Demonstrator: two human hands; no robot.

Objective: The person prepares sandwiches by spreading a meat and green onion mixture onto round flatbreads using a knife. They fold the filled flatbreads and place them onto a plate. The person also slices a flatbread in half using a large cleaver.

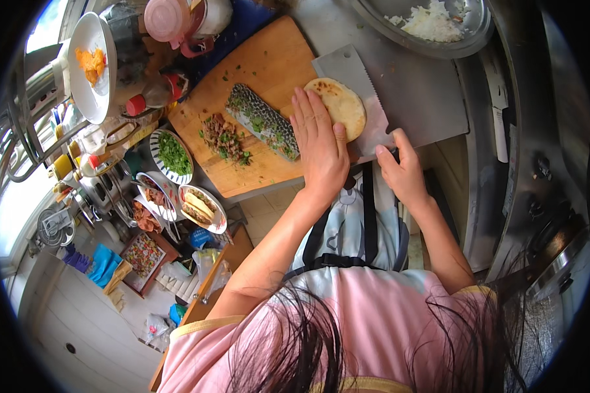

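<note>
My left hand point(320, 140) is flat, palm down, between a round flatbread point(343, 109) and a black-patterned blade point(263, 117). Its fingers and thumb overlap the flatbread's left edge. The bread has browned spots and lies on a wide, serrated metal blade point(335, 61). My right hand point(402, 169) grips that serrated knife at its near end; the handle is hidden. Chopped herbs stick to the patterned blade, whose near end is out of sight by my left hand. Beside it, a pile of chopped meat and herbs point(222, 140) sits on a wooden cutting board point(270, 54).
A metal bowl of white crumbs point(435, 22) stands at the far right. Left of the board are a bowl of chopped greens point(173, 153), a dish with filled flatbread point(198, 206), a bowl of meat point(156, 196) and a cola bottle point(155, 93). A knife point(499, 115) lies right.
</note>
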